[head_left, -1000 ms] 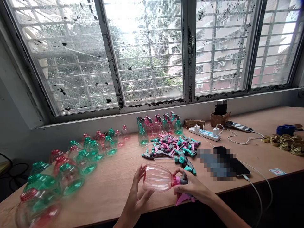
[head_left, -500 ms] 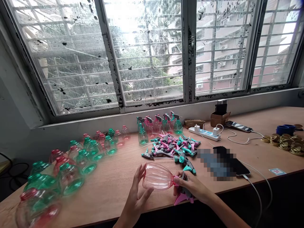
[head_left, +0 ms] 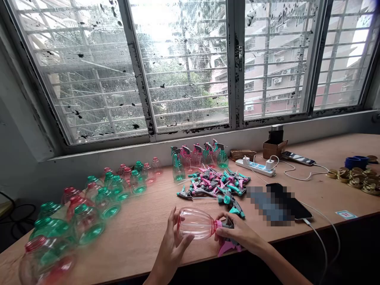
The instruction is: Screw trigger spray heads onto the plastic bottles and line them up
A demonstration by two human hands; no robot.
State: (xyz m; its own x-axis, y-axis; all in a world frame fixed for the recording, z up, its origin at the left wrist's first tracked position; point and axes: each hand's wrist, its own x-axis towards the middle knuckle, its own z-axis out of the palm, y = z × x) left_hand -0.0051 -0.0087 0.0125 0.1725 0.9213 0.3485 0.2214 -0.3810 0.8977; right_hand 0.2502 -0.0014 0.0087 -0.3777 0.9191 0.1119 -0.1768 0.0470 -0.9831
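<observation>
A clear pink spray bottle [head_left: 196, 223] lies sideways between my hands, just above the table's front part. My left hand [head_left: 173, 237] cups its base, fingers behind and thumb in front. At the neck, my right hand [head_left: 234, 229] is closed around the pink collar of a grey and pink spray head [head_left: 228, 223], which sits against the bottle's mouth. The pink trigger [head_left: 227, 248] shows below my right fingers. Beyond the bottle is a pile of loose pink, teal and grey spray heads [head_left: 213, 182] with white tubes.
Several open green and pink bottles [head_left: 89, 225] stand on the left. Bottles with spray heads [head_left: 197, 156] line the window wall. To the right are a power strip [head_left: 255, 167], charging phones [head_left: 298, 158], a cardboard box [head_left: 275, 148] and gold-coloured pieces [head_left: 358, 178]. The table's edge [head_left: 204, 261] runs near my wrists.
The bottle and my left hand have dipped slightly. My right fingers have shifted around the collar, and more of the pink ring now shows at the neck.
</observation>
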